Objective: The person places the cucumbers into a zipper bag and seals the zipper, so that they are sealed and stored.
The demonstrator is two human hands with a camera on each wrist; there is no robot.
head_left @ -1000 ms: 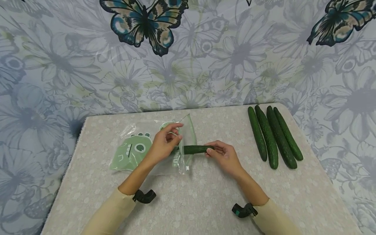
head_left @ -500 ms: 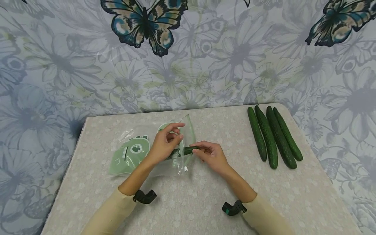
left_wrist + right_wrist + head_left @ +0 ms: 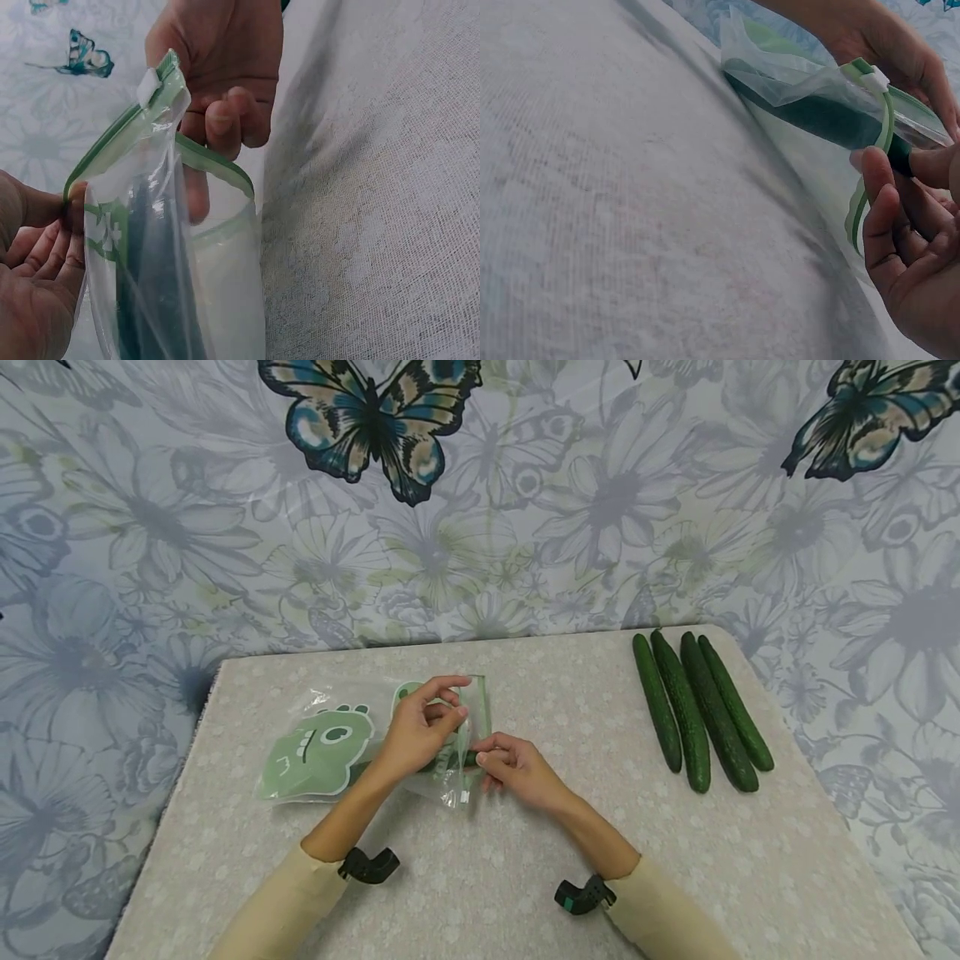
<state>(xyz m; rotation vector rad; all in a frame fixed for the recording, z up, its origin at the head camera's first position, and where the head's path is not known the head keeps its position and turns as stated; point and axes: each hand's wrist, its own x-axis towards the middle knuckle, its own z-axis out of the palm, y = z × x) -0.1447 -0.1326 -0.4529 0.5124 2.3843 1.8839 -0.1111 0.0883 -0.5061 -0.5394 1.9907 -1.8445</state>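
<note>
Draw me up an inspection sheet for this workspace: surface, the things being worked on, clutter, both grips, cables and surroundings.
Surface: table under a pale floral cloth.
Job's things: clear zip bag with green prints, mouth open; one cucumber mostly inside it; four more cucumbers lying side by side on the right.
Clutter: nothing seen.
Left grip: bare hand, pinching the edge of the bag's mouth.
Right grip: bare hand, holding the cucumber's outer end.
Wrists: a black device on each.
Cables: nothing seen.
Surroundings: backdrop with flowers and butterflies.
</note>
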